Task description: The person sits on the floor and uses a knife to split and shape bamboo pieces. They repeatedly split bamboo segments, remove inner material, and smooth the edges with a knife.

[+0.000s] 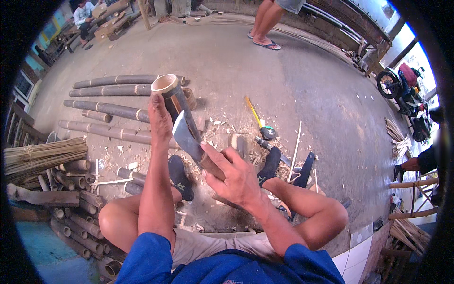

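Note:
My left hand [160, 118] grips a dark bamboo tube [183, 103] near its pale, open upper end. The tube tilts away from me, and a lighter cut strip runs down its side. In my right hand [240, 177] is a broad-bladed knife [184, 137], its fingers wrapped round the handle and the index finger stretched along toward the blade. The curved blade lies against or just beside the tube; I cannot tell whether it touches. Wood shavings [222, 130] litter the floor between my feet and beyond.
Several long bamboo poles [111, 108] lie at left, beyond a bundle of thin sticks [47, 154] and stacked bamboo pieces [85, 232]. A tape measure [267, 133] sits ahead. A standing person's legs [266, 23] are far off; motorcycles [402, 90] stand at right.

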### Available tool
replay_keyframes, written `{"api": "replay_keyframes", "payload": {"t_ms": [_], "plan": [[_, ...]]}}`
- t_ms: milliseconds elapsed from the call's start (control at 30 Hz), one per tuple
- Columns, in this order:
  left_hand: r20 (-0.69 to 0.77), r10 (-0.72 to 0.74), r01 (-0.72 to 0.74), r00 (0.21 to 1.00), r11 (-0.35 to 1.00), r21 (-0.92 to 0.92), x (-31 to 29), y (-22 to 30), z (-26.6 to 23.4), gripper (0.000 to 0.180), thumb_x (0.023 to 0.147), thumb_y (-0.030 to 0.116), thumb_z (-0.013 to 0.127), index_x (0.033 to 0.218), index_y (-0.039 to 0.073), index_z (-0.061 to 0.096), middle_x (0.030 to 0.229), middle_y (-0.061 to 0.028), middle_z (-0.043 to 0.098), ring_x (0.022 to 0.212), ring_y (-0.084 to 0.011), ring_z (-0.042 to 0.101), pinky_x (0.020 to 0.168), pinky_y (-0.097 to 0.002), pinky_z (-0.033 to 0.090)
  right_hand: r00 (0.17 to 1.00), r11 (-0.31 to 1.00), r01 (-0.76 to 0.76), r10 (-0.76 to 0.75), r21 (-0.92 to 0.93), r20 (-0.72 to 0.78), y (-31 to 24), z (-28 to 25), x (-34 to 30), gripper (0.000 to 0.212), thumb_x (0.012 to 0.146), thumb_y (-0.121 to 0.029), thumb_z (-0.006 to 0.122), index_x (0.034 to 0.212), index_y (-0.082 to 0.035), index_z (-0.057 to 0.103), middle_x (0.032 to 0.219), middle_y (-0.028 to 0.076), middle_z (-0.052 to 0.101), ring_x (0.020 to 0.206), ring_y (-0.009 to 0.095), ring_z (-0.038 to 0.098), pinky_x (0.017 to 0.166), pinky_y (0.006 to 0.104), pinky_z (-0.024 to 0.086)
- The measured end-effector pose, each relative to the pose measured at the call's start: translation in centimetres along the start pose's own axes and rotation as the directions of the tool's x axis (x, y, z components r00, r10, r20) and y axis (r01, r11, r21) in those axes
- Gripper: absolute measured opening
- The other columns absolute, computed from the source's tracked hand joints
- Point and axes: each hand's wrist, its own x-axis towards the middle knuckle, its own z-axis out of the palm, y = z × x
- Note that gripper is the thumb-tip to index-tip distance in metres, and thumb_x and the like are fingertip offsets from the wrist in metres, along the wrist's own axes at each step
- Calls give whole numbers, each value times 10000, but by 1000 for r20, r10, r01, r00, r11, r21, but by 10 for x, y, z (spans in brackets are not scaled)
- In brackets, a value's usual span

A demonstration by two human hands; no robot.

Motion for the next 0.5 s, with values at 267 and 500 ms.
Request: {"api": "replay_keyframes", "payload": {"t_ms": [267,500], "plan": [[20,-110,111,994,992,-60,0,5,4,791,942,686,540,1360,15,526,1208,-93,647,1065,-186,650,906,-343,549,992,956,123,-119,-268,31,-10,-20,34,650,823,-252,765,1442,-248,568,920,91,553,715,267,659,581,404,550],[-48,-86,96,995,966,240,0,14,1,871,934,759,450,1385,16,499,1217,-111,652,1054,-209,674,906,-364,568,980,910,131,-59,-394,190,12,-8,30,686,835,-280,757,1475,-296,511,948,98,552,772,273,686,589,401,563]]}}
